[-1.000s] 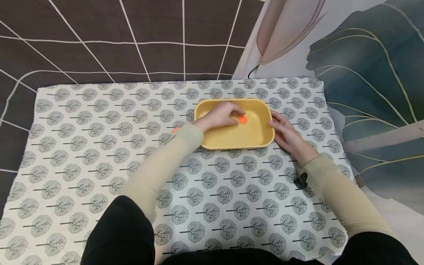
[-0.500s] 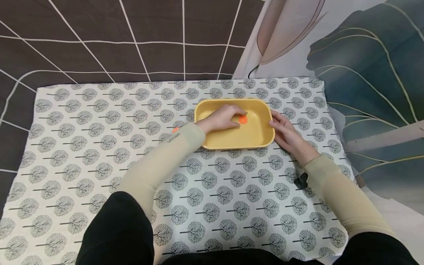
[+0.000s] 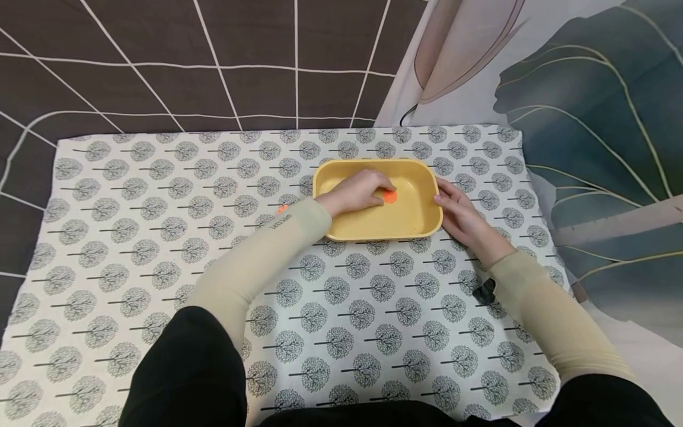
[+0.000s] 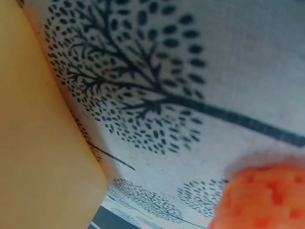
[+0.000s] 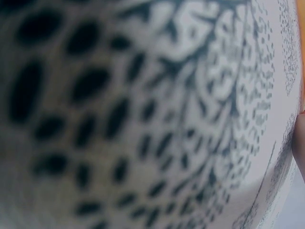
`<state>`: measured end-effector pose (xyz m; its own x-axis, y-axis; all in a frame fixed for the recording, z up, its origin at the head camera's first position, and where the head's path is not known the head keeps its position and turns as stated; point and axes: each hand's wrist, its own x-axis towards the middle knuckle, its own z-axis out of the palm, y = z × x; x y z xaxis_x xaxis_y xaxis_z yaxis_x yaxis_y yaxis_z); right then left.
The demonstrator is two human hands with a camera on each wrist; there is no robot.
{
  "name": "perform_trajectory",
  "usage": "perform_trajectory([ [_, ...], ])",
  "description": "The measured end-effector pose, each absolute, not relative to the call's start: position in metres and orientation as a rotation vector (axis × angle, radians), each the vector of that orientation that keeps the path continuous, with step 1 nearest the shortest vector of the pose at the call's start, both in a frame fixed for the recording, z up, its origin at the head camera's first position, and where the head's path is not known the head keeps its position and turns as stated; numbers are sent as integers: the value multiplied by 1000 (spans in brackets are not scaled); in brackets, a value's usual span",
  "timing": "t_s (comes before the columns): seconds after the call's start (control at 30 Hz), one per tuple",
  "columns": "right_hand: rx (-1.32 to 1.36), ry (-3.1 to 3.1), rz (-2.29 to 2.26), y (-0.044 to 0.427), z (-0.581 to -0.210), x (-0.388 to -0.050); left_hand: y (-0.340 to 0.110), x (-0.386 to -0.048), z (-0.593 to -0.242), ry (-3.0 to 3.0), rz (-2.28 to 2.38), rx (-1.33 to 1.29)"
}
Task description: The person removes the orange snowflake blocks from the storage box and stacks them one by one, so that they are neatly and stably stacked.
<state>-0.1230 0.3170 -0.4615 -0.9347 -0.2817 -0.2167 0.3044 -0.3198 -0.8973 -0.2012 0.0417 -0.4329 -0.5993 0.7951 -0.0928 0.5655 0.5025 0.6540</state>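
Observation:
A yellow rectangular box lies on the patterned cloth, its top uncovered. My left hand reaches into it over the left end. Its finger and thumb curl in and pinch a small round orange piece on the box floor; part of the piece is hidden under the fingers. My right hand rests against the box's right end, its extended fingertips touching the wall and rim. In the right wrist view a bit of a finger shows beside the box wall.
Just left of the box, a second orange piece sits on the cloth by the left sleeve. Its blocky, woven-looking surface shows in the left wrist view. A small black object lies by the right sleeve. White cloth with tree prints covers the table.
The left hand's fingers, earlier spread beside the orange piece in the box, now close over its edge. The piece has shifted slightly left and toward me. The right hand stays put.

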Motion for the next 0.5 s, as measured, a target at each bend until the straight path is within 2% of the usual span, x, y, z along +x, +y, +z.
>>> perform_trajectory([
  [0.5, 26, 1578, -2279, 318, -461, -123, 45, -199, -436, 2444, 788, 1123],
])
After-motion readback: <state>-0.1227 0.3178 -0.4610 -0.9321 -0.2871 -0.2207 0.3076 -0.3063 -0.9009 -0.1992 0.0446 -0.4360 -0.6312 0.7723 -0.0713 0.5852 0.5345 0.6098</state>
